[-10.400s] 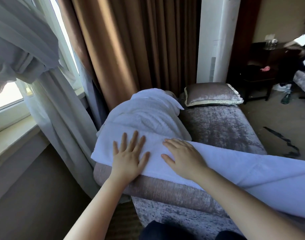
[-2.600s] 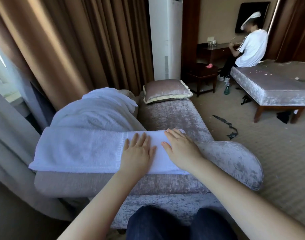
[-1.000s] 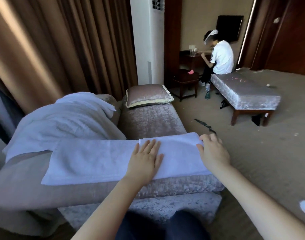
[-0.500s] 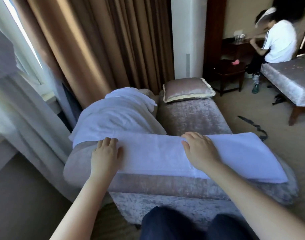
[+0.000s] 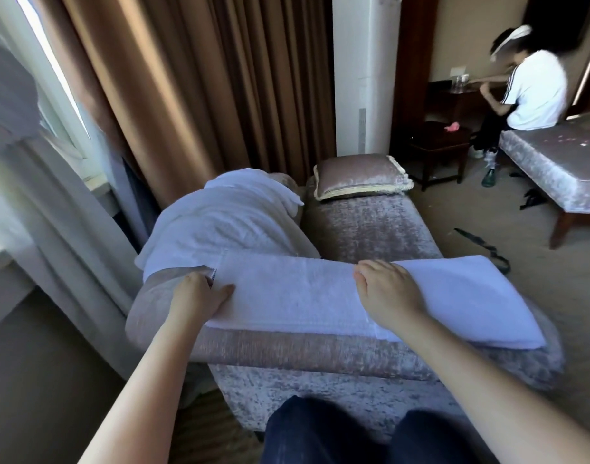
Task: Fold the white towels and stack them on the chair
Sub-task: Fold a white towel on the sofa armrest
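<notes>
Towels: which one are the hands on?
The flat, folded towel across the chair arm, under the left hand and right hand. The other towel is a rumpled heap behind it.

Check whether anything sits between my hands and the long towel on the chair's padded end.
Nothing visible does. The left hand already grips the long towel at its left end, and the right hand rests on its middle. The stretch of towel between them is bare; the heaped white towels lie behind it.

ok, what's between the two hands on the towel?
Only a bare stretch of the white towel lies between the left hand, gripping its end, and the right hand on top, per the head view.
</notes>
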{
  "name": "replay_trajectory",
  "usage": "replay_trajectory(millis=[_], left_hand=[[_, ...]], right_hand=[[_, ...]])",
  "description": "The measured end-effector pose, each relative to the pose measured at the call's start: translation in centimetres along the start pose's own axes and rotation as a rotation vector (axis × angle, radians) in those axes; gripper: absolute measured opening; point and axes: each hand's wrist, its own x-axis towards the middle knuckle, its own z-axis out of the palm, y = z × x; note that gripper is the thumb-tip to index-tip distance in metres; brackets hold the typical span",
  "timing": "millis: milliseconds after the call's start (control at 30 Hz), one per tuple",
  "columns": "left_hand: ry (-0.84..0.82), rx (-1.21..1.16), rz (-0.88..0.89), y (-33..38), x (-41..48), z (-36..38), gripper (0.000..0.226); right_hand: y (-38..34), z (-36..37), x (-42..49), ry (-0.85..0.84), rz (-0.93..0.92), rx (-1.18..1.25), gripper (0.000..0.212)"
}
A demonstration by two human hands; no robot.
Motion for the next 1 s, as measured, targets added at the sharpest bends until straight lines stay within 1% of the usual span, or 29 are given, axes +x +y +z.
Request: replay_trajectory(millis=[67,133,200,233,300,367,433,500,600,667,733,800,900,933,1000], left_hand=[[-0.078,0.102,-0.049,0.6,-0.1,-0.9,0.059],[-0.111,0.146,-0.082,1.2,-0.2,-1.6,0.057],[-0.135,0.157,-0.094,1.6,-0.3,-2.0,0.047],[-0.124,0.170,-0.084,1.7,-0.5,-2.2,0.038],[-0.035,0.154,-0.039,1.7,-1.1,-2.6,0.022],[0.029,0.096,-0.011,1.8,-1.9,-3.1,0.017],[0.052,0.054,0.024,2.3,-2.6,-3.7,0.016],[0.087,-0.045,0.101,3.2,-3.2,-4.5,0.017],[0.106,-0.228,0.297,5.9,-4.1,-6.1,0.018],[0.077,-0.251,0.447,9.1,-5.4,-7.1,0.017],[0.012,-0.219,0.595,12.5,-6.9,-7.6,0.015],[-0.053,-0.220,0.697,15.4,-8.3,-7.6,0.019],[-0.073,-0.267,0.792,18.5,-9.5,-6.7,0.025],[-0.068,-0.261,0.821,19.2,-9.8,-6.2,0.024],[-0.058,-0.242,0.870,20.4,-10.2,-5.3,0.022]], right_hand=[[0.0,-0.1,-0.2,0.007,-0.015,-0.009,0.079],[0.0,-0.1,-0.3,0.003,-0.012,-0.019,0.071],[0.0,-0.2,-0.3,-0.007,-0.015,-0.020,0.060],[-0.1,-0.3,-0.3,-0.014,-0.022,-0.014,0.058],[0.0,-0.4,-0.4,-0.009,-0.048,0.007,0.057],[0.2,-0.6,-0.4,-0.012,-0.065,0.013,0.045],[0.2,-1.2,-0.4,-0.021,-0.106,0.006,0.036],[-0.2,-2.3,-0.5,0.002,-0.143,0.041,0.035],[-1.2,-5.4,-0.3,0.103,-0.207,0.189,0.041],[-2.1,-8.1,0.0,0.127,-0.300,0.261,0.050],[-2.8,-10.6,0.2,0.121,-0.365,0.291,0.059],[-2.5,-12.3,0.3,0.120,-0.363,0.314,0.059],[-0.6,-13.4,-0.2,0.155,-0.323,0.370,0.049],[0.1,-13.5,-0.5,0.164,-0.308,0.395,0.050],[1.3,-13.8,-1.1,0.175,-0.281,0.433,0.063]])
